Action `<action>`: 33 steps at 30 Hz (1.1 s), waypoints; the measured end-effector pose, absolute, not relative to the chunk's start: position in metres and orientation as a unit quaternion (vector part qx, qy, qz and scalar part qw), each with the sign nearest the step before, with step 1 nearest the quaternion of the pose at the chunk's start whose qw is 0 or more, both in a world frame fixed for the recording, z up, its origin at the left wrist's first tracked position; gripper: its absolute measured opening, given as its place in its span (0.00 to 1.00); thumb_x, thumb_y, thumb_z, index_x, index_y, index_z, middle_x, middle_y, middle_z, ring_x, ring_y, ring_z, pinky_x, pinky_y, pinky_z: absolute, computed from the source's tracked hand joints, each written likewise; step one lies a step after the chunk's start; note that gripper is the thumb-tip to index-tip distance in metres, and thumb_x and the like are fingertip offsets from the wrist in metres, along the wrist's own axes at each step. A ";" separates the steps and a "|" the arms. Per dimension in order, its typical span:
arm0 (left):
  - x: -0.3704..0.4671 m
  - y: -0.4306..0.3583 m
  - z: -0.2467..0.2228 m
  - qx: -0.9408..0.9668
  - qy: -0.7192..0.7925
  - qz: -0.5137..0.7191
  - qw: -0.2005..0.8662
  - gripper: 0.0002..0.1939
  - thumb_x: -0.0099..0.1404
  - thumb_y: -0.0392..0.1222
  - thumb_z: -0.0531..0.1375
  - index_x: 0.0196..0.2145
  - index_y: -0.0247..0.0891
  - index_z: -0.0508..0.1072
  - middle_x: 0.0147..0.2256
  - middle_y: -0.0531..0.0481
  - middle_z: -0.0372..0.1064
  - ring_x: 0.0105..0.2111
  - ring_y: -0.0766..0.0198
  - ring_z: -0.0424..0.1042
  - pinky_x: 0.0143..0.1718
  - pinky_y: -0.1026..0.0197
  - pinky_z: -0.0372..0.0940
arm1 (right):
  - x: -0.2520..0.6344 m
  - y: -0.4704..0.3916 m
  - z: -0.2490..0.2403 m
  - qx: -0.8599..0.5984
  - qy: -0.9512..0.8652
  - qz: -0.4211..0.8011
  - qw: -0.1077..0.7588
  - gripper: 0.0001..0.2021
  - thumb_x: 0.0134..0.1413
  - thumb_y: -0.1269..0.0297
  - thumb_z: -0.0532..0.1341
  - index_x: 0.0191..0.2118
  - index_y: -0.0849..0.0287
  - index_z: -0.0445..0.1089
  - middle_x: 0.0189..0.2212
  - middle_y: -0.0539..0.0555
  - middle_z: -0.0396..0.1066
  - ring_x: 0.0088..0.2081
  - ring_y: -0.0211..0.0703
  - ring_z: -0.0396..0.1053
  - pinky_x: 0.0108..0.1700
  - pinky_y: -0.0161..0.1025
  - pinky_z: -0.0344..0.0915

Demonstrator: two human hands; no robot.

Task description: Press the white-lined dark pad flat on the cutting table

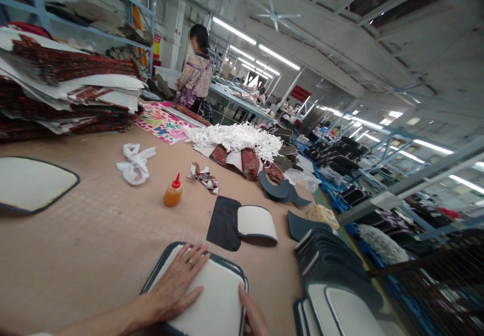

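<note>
A small stack of cream panels with dark rounded edges [219,290] lies before me at the bottom of the head view. My left hand [176,283] rests flat on the top panel, fingers stretched out and a ring on one of them. At the stack's right edge is my right hand [254,310], its thumb on the rim; its other fingers are mostly hidden, and it appears to grip the edge. Beyond the stack lie a flat black piece [224,223] and a curved cream panel [257,221]. Farther off stands a squeeze bottle of orange liquid with a red nozzle [173,195].
Dark-backed panels [328,265] are piled at right. White shredded strips [238,139] cover patterned rolls at the back. A large cream panel [34,182] lies at left, below stacked red-patterned sheets [75,69]. A person [196,74] stands beyond the table.
</note>
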State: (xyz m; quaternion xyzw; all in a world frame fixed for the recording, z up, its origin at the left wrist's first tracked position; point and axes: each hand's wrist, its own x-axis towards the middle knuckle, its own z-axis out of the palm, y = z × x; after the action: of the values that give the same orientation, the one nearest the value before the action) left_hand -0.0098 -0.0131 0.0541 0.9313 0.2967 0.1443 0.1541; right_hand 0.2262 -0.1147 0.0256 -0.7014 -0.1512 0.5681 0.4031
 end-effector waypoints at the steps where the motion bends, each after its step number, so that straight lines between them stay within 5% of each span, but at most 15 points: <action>1: -0.010 -0.013 0.053 0.933 0.295 0.144 0.151 0.35 0.60 0.41 0.53 0.61 0.44 0.41 0.61 0.48 0.39 0.60 0.54 0.40 0.58 0.44 0.40 | 0.225 -0.116 0.031 -0.709 -0.147 0.570 0.388 0.35 0.27 0.35 0.60 0.34 0.65 0.71 0.28 0.59 0.72 0.36 0.53 0.68 0.40 0.45 0.64; 7: -0.008 -0.011 0.048 0.936 0.290 0.152 0.129 0.32 0.61 0.41 0.52 0.60 0.42 0.44 0.61 0.48 0.41 0.60 0.55 0.41 0.59 0.45 0.39 | 0.224 -0.125 0.053 -0.666 -0.133 0.624 0.386 0.32 0.38 0.37 0.57 0.39 0.64 0.69 0.27 0.56 0.72 0.33 0.47 0.68 0.38 0.42 0.63; 13: -0.007 -0.011 0.053 0.938 0.287 0.147 0.125 0.32 0.61 0.39 0.51 0.60 0.45 0.43 0.62 0.48 0.35 0.60 0.51 0.38 0.58 0.42 0.38 | 0.223 -0.130 0.050 -0.557 -0.125 0.609 0.551 0.20 0.43 0.52 0.63 0.37 0.64 0.69 0.33 0.54 0.72 0.36 0.42 0.67 0.40 0.36 0.62; 16: -0.005 -0.012 0.056 0.944 0.278 0.138 0.115 0.32 0.61 0.36 0.50 0.60 0.46 0.43 0.62 0.48 0.33 0.60 0.49 0.34 0.57 0.41 0.38 | 0.216 -0.133 0.044 -0.510 -0.067 0.630 0.582 0.24 0.41 0.55 0.65 0.43 0.63 0.65 0.35 0.55 0.72 0.39 0.45 0.68 0.43 0.40 0.62; 19: -0.002 -0.013 0.056 0.953 0.250 0.125 0.116 0.34 0.60 0.34 0.51 0.61 0.43 0.40 0.62 0.48 0.35 0.60 0.50 0.33 0.58 0.42 0.37 | 0.212 -0.137 0.041 -0.504 -0.055 0.646 0.570 0.34 0.38 0.57 0.66 0.52 0.66 0.55 0.38 0.59 0.71 0.41 0.49 0.68 0.44 0.44 0.62; 23: 0.002 -0.013 0.053 0.958 0.230 0.098 0.138 0.38 0.59 0.43 0.56 0.61 0.41 0.40 0.62 0.42 0.35 0.60 0.48 0.34 0.58 0.42 0.39 | 0.218 -0.138 0.054 -0.551 -0.101 0.636 0.530 0.38 0.38 0.56 0.66 0.53 0.69 0.50 0.39 0.62 0.70 0.42 0.50 0.68 0.45 0.44 0.62; 29: 0.016 -0.017 0.039 0.957 0.237 0.082 0.147 0.38 0.57 0.41 0.58 0.61 0.42 0.42 0.61 0.41 0.37 0.60 0.48 0.36 0.57 0.41 0.40 | 0.217 -0.129 0.080 -0.697 -0.177 0.517 0.464 0.33 0.33 0.50 0.66 0.44 0.67 0.61 0.38 0.62 0.71 0.41 0.55 0.68 0.43 0.46 0.64; 33: 0.023 -0.016 0.022 0.959 0.233 0.105 0.125 0.39 0.56 0.40 0.58 0.61 0.40 0.42 0.61 0.40 0.37 0.60 0.45 0.35 0.56 0.40 0.41 | 0.178 -0.107 0.098 -0.757 -0.271 0.411 0.429 0.26 0.36 0.55 0.62 0.42 0.65 0.64 0.37 0.60 0.71 0.41 0.52 0.67 0.44 0.42 0.63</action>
State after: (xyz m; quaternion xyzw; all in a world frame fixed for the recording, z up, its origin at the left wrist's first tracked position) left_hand 0.0235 -0.0157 0.0217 0.9587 0.2331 0.1046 0.1249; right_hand 0.1782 -0.1075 0.0980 -0.7570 -0.2714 0.4112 0.4292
